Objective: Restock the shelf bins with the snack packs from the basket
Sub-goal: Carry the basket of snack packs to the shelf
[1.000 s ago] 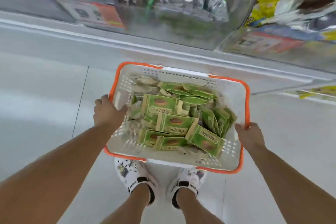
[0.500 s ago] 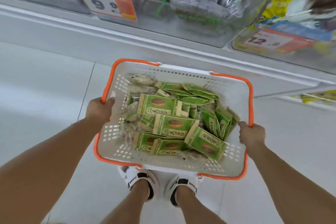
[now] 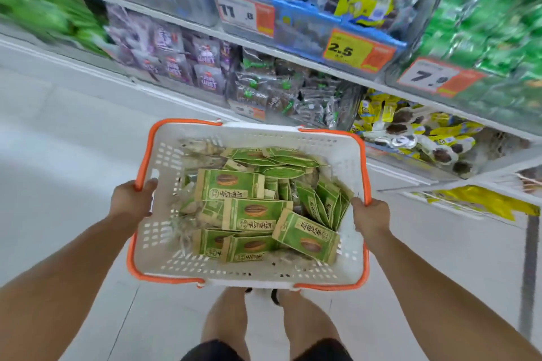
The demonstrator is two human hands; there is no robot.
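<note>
gripping the basket (image 3: 349, 155) rim with left hand (image 3: 130, 199) and right hand (image 3: 371, 214), keeping snack packs (image 3: 252, 208) level near the shelf bins (image 3: 308, 32).

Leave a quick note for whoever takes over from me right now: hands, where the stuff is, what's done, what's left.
Left hand has a grip on the basket at its left orange rim; right hand grips the right rim.
Basket is carried in front of the shelf bins, with the green snack packs piled inside it.
Done: nothing stocked that shows.
Left: find the matching bin, move all packs over.
</note>
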